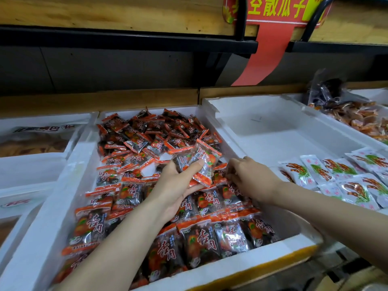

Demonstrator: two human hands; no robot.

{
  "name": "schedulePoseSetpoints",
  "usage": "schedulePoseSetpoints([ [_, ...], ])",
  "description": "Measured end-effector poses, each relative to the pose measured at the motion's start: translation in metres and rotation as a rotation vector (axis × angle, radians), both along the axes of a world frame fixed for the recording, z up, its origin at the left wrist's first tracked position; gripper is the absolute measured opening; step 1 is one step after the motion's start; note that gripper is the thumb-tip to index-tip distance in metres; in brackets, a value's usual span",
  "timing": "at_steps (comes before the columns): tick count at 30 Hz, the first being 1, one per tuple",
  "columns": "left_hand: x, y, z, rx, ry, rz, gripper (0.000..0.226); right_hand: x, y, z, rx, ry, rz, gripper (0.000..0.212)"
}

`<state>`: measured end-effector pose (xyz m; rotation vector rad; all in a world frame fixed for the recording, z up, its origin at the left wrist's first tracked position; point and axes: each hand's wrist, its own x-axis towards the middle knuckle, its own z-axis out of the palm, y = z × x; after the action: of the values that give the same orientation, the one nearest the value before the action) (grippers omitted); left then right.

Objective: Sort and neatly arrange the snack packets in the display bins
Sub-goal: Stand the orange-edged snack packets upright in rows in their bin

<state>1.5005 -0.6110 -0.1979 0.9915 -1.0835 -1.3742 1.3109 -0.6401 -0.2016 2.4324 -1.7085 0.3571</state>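
Orange-and-black snack packets (pixel 201 238) stood in neat rows at the near end of a white foam bin (pixel 241 267), and lay in a loose heap at its far end. Above the middle, the left hand (pixel 176 185) gripped a bunch of packets (pixel 201 162), its fingers (pixel 196 164) curled round them. Just beside it, the right hand (pixel 252 179) reached down onto the rows with bent fingers; whether they pinched a packet could not be told. White packets (pixel 346 179) filled the neighbouring bin (pixel 315 118) to the right.

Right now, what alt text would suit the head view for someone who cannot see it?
A person's left hand grips several orange-and-black snack packets over a white foam bin full of them; the right hand touches packets lying beside it.
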Motion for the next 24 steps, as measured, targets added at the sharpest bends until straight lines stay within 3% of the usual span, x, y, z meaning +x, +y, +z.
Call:
schedulePoseSetpoints([
  [3,-0.002,0.004,0.002,-0.002,-0.009,-0.049,0.021,0.001,0.007,0.014,0.018,-0.387,0.030,0.020],
  [5,-0.003,0.006,0.003,0.001,-0.009,-0.078,0.025,0.006,0.016,0.029,0.131,-0.755,0.061,0.028],
  [7,-0.005,0.007,0.003,-0.002,-0.026,-0.108,0.030,0.010,0.026,0.040,0.243,-0.949,0.099,0.033],
  [11,-0.005,0.012,0.003,-0.022,-0.089,-0.172,0.035,0.009,0.036,0.044,0.419,-1.002,0.158,0.015],
  [15,-0.006,0.017,0.002,-0.030,-0.150,-0.259,0.033,0.001,0.039,0.043,0.512,-1.024,0.161,0.037],
  [21,-0.010,0.021,0.001,-0.049,-0.226,-0.270,0.033,-0.004,0.054,0.050,0.379,-0.683,0.244,0.026],
  [24,-0.008,0.019,0.003,-0.083,-0.184,-0.176,0.035,-0.009,0.057,0.055,0.394,-0.706,0.204,0.020],
])
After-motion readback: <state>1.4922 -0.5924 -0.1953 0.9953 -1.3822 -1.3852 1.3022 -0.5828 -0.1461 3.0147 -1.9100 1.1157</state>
